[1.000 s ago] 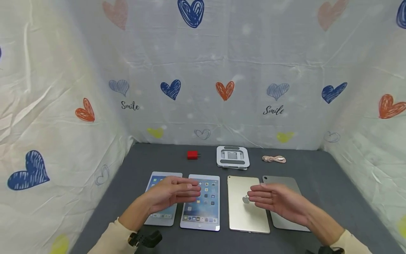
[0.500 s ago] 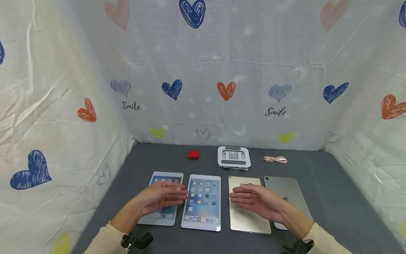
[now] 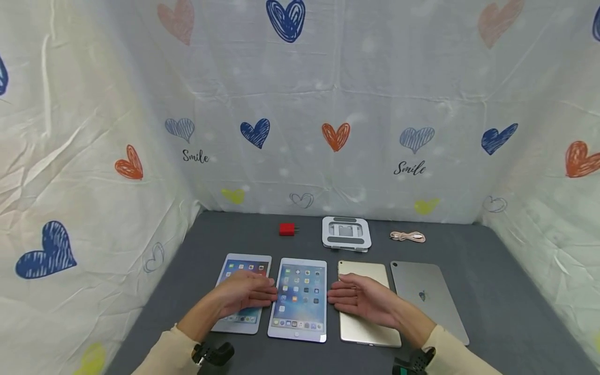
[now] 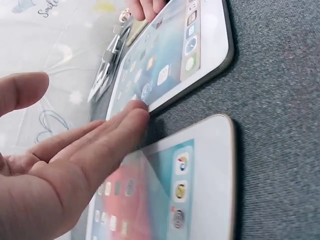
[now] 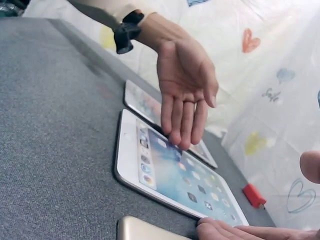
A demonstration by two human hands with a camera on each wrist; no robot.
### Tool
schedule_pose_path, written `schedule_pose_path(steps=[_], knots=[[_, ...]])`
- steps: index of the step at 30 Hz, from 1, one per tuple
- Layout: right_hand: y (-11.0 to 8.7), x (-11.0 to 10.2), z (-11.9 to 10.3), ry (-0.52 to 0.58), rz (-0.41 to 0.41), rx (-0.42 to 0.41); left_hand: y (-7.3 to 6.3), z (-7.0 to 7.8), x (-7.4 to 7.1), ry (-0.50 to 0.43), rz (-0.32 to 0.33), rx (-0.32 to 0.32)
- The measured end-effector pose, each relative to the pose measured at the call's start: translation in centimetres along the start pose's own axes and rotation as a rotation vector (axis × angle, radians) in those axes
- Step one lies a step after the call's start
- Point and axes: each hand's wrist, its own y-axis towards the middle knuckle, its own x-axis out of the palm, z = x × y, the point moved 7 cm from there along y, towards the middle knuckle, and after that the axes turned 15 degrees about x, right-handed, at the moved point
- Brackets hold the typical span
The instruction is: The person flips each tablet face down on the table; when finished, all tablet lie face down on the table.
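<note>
A white-framed tablet [image 3: 300, 297] lies screen up between my two hands, its app icons lit. My left hand [image 3: 247, 294] hovers over another white tablet [image 3: 236, 327], and its straight fingertips reach the left edge of the middle one. From the other side, my right hand [image 3: 365, 299] brings its straight fingers to the right edge; in the right wrist view those fingertips [image 5: 206, 227] appear at or very near that edge. Under the right hand is a gold tablet [image 3: 367, 333], back up, partly covered. A grey tablet [image 3: 433, 297] lies face down farther right.
Along the back of the grey tabletop [image 3: 234, 234] sit a red plug charger [image 3: 287, 229], a folded silver stand [image 3: 347, 233] and a coiled pale cable [image 3: 408, 236]. White cloth printed with hearts [image 3: 300, 104] encloses the back and both sides.
Both hands have come lower. The right hand has moved left, off the grey tablet, to the middle tablet's right edge; the left hand has drawn back left to its left edge.
</note>
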Motion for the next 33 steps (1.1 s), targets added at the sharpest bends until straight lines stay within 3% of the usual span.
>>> schedule_pose_path(steps=[6,22,29,33], knots=[[0.1,0.0,0.0,-0.002,0.011,0.000,0.0,0.6,0.0,0.110,0.045,0.021],[0.3,0.2,-0.5,0.071,0.016,0.032,0.5,1.1,0.8,0.173,0.064,0.048],[-0.2,0.2,-1.0,0.038,0.044,0.037,0.8,0.8,2.2,0.204,0.050,0.089],[-1.0,0.1,-1.3,0.021,0.003,0.009,1.0,0.4,3.3,0.206,0.051,0.097]])
